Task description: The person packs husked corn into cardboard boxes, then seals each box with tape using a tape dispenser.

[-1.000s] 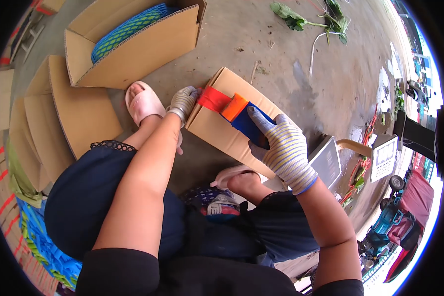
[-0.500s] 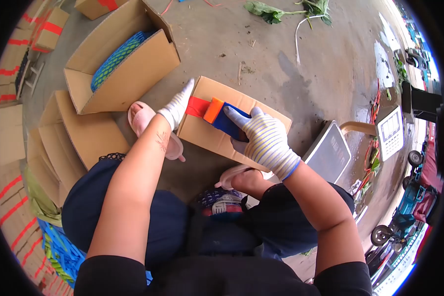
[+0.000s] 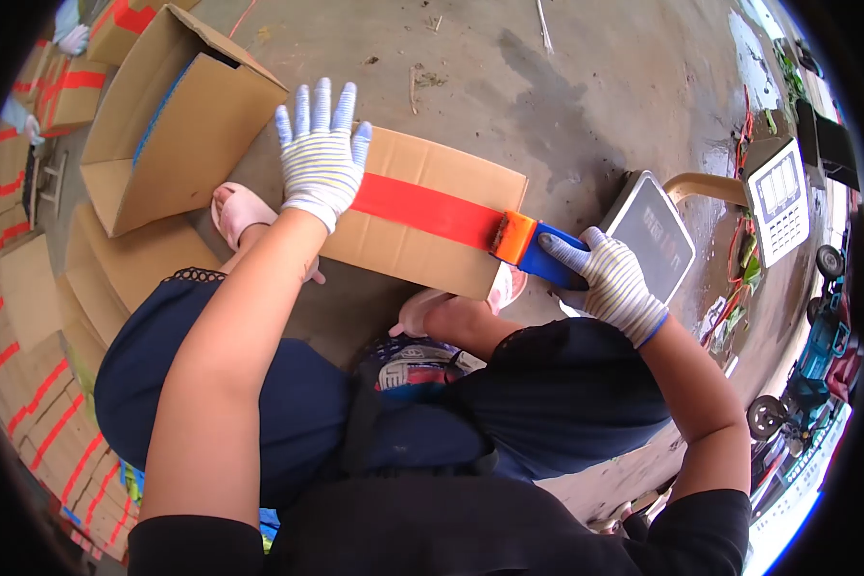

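A closed cardboard box (image 3: pixel 432 254) lies on the floor before my feet. Red tape (image 3: pixel 422 206) runs along its top seam. In a striped glove, my right hand (image 3: pixel 600 283) grips a blue and orange tape dispenser (image 3: pixel 538 252) at the box's right edge, where the red strip meets it. My left hand (image 3: pixel 322 158), gloved too, rests at the left end of the box with its fingers spread; its palm side is hidden.
An open carton (image 3: pixel 187 134) stands at the upper left, with another open carton (image 3: pixel 149 259) below it. A platform scale (image 3: pixel 653 240) with a keypad display (image 3: pixel 778 202) is at the right. Taped boxes (image 3: pixel 53 422) are stacked along the left. Another person's gloved hand (image 3: pixel 73 40) shows at the top left.
My right hand has drawn the dispenser rightward to the box's far edge, leaving a longer strip of red tape. My left hand now shows spread fingers on the box's left end.
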`<state>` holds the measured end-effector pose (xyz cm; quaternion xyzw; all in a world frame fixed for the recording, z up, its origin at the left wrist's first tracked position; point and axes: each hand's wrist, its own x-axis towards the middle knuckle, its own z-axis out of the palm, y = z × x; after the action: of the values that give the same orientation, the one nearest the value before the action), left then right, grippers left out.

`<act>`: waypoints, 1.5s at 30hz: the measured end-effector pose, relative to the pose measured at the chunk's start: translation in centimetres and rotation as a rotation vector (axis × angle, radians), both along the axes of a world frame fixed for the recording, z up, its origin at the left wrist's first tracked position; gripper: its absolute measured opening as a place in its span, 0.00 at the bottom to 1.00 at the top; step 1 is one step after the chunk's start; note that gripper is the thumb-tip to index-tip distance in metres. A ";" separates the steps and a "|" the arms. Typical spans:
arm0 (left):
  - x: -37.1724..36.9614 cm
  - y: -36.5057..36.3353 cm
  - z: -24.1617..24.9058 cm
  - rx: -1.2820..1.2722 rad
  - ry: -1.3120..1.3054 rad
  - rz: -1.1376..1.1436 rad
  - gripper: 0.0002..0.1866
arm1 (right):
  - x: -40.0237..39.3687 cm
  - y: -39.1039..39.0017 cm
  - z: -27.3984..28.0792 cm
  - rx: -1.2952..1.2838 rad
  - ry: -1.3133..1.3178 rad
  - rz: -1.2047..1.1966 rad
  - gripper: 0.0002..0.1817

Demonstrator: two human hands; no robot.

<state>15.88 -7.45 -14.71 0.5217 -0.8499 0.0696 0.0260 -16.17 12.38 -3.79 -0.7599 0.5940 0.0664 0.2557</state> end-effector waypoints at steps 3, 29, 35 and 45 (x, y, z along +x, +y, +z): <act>-6.7 3.8 0.8 0.132 0.087 -0.213 0.28 | -1.3 0.2 -1.7 -0.073 -0.149 0.027 0.45; -3.1 1.0 1.4 0.175 0.119 -0.331 0.20 | 5.5 -4.9 -9.5 0.232 0.014 -0.012 0.32; -2.0 0.3 0.7 0.149 0.243 -0.381 0.23 | 9.0 -10.6 -11.0 0.549 0.185 -0.094 0.24; 9.6 4.2 -0.6 0.821 1.111 0.960 0.38 | 5.3 -10.2 -3.6 0.201 0.161 -0.438 0.34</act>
<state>25.52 -3.23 -15.31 0.7530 -0.3572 -0.5086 0.2161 -10.85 2.14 -7.40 -0.5763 0.7531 0.1284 0.2902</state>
